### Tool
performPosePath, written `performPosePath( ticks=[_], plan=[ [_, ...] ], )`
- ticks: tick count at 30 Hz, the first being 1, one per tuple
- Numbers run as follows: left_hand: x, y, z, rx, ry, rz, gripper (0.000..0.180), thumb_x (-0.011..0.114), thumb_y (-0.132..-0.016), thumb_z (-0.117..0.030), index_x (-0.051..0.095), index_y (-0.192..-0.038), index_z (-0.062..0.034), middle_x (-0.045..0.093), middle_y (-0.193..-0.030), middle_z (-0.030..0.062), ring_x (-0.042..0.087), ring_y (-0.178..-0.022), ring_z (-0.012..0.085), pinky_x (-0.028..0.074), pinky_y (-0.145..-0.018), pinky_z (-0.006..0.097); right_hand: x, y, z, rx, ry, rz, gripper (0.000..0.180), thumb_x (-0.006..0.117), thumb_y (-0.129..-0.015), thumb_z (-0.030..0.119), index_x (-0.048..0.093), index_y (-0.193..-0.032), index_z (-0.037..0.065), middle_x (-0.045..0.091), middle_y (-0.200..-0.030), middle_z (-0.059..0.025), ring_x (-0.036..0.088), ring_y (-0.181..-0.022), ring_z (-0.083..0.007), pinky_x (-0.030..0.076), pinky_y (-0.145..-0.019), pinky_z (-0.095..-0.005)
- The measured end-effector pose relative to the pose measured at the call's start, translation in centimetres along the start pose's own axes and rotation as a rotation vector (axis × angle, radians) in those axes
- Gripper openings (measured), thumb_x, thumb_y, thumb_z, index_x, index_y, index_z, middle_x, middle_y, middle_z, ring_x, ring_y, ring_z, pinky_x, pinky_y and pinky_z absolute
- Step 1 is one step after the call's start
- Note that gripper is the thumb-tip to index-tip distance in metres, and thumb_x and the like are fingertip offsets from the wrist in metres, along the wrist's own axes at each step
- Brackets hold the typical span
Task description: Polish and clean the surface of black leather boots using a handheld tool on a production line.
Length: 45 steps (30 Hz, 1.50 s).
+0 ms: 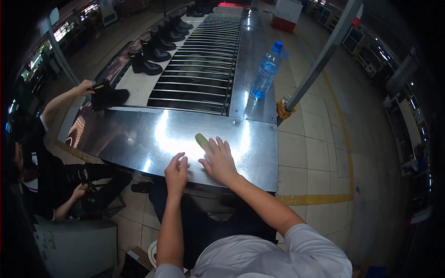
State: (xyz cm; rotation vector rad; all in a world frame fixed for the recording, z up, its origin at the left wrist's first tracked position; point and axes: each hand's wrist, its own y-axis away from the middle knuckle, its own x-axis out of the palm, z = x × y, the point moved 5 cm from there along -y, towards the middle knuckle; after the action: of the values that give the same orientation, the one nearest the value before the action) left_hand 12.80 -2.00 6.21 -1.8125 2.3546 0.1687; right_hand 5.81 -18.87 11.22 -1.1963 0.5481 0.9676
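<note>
My right hand (219,160) is over the shiny metal tabletop (134,134), fingers spread, holding nothing. A green finger cover (201,139) sits on one of its fingers. To its left, my left hand (176,175) is raised at the table's near edge, with fingers loosely bent and a gap beside the thumb; nothing shows in it. At the far left corner, a co-worker's hand (85,88) grips a black ankle boot (109,96) by its top. That person's other hand (78,192) is low, beside a dark object I cannot make out.
Beyond the tabletop runs a roller conveyor (197,69), with a row of black boots (155,51) along its left side. A water bottle with a blue cap (265,74) stands on the metal ledge at right. Beside it rises a grey post (320,60).
</note>
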Motion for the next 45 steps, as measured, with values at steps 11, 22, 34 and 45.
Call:
performPosePath(
  ticks=[11, 22, 34, 45],
  plan=[
    [0.1, -5.1, 2.6, 0.211, -0.087, -0.143, 0.023, 0.063, -0.103, -0.016, 0.074, -0.114, 0.0007, 0.071, -0.08, 0.0038, 0.064, -0.071, 0.0082, 0.051, -0.066, 0.025, 4.1, -1.7, -3.4, 0.03, -0.016, 0.175, 0.048, 0.064, -0.084, 0.005, 0.059, -0.131, 0.01, 0.064, -0.12, -0.0146, 0.063, -0.109, -0.0325, 0.047, -0.09, -0.0464],
    [0.6, -5.2, 2.6, 0.309, -0.155, -0.165, 0.021, 0.064, -0.102, -0.016, 0.075, -0.109, 0.0003, 0.073, -0.08, 0.005, 0.065, -0.07, 0.0095, 0.051, -0.066, 0.025, 5.8, -2.9, -10.8, 0.539, -0.53, -0.082, 0.052, 0.052, -0.104, 0.057, 0.066, -0.127, 0.013, 0.073, -0.082, -0.0118, 0.072, -0.077, -0.0327, 0.054, -0.069, -0.0418],
    [2.3, -9.9, 1.7, 0.334, -0.213, -0.215, 0.02, 0.066, -0.1, -0.015, 0.076, -0.105, 0.0011, 0.074, -0.079, 0.0056, 0.065, -0.068, 0.0103, 0.051, -0.063, 0.026, 4.8, -2.8, -9.4, 0.313, -0.728, -0.185, 0.028, 0.077, -0.094, 0.03, 0.072, -0.106, 0.005, 0.068, -0.073, -0.0079, 0.064, -0.059, -0.0192, 0.05, -0.058, -0.0307],
    [2.3, -9.3, 1.9, 0.234, -0.039, -0.18, 0.021, 0.066, -0.102, -0.017, 0.076, -0.108, 0.0004, 0.072, -0.08, 0.002, 0.062, -0.068, 0.0069, 0.05, -0.062, 0.024, 4.9, -1.3, -11.9, 0.671, -1.191, -0.132, 0.053, 0.053, -0.107, 0.05, 0.066, -0.123, 0.001, 0.058, -0.068, 0.0011, 0.047, -0.054, -0.006, 0.037, -0.05, -0.0232]
  ],
)
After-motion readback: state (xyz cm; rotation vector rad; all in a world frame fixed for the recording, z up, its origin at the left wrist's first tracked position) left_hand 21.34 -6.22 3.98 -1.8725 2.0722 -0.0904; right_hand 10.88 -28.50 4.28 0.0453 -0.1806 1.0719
